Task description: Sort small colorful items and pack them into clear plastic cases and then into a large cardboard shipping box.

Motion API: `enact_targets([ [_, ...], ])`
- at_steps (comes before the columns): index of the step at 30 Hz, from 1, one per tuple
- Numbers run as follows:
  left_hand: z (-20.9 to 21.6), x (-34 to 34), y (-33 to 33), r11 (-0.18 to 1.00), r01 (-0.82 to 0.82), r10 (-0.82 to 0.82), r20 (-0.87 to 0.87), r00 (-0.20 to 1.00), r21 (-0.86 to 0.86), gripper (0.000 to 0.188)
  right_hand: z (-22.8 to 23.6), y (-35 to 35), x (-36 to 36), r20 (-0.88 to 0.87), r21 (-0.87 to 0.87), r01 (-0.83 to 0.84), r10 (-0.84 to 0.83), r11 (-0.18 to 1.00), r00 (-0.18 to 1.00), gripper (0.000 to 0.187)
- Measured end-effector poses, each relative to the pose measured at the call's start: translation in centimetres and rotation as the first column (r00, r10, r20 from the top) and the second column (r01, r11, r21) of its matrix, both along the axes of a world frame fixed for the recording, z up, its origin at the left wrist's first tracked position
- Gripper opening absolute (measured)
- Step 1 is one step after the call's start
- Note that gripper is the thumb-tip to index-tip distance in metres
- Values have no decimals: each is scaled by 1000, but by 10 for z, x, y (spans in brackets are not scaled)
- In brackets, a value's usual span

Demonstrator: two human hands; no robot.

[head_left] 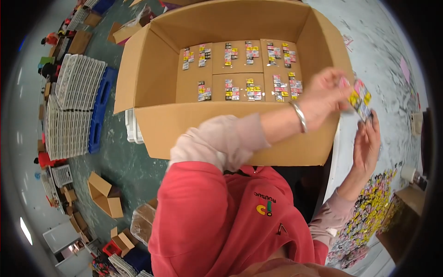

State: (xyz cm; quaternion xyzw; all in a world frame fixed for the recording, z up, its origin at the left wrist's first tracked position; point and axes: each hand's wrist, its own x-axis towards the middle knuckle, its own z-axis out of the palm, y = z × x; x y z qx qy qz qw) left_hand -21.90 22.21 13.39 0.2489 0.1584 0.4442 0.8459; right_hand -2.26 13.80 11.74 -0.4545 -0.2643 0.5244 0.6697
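Observation:
Over the white table at the right, my left hand [327, 97], with a silver bangle on the wrist, pinches a small bundle of pink, yellow and black labelled pieces [359, 98]. The bundle looks like a clear packet, but blur hides its exact kind. My right hand [367, 143] grips the bundle's lower end with its fingertips. To the left of both hands stands a large open cardboard box [235, 131]. Several similar packets [254, 90] lie spaced in two rows on the brown cardboard inside it. My left forearm crosses the box's near right corner.
A heap of small yellow, pink and black pieces [369, 207] covers part of the white table [392, 120]. White plastic crates [74, 87] are stacked by a blue pallet [99, 111] at the left. An open carton [105, 196] sits on the green floor.

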Motion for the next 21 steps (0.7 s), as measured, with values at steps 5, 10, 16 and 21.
enact_targets([
  [5, -5, -99, 64, 998, -59, 60, -33, 998, 27, 25, 33, 72, -123, 130, -44, -124, 129, 991, 983, 46],
  [10, -36, -261, 126, 975, 207, -111, -632, 767, 80, 36, 9, 77, -124, 275, -130, -291, 317, 948, 908, 43],
  [16, -165, -414, 157, 787, 426, -565, -798, 208, -446, 24, -10, 59, -101, 218, -219, -296, 342, 930, 914, 38],
  [21, -235, -432, 147, 697, 305, -653, -750, -104, -649, 17, -7, 54, -106, 307, -268, -307, 383, 913, 871, 35],
])
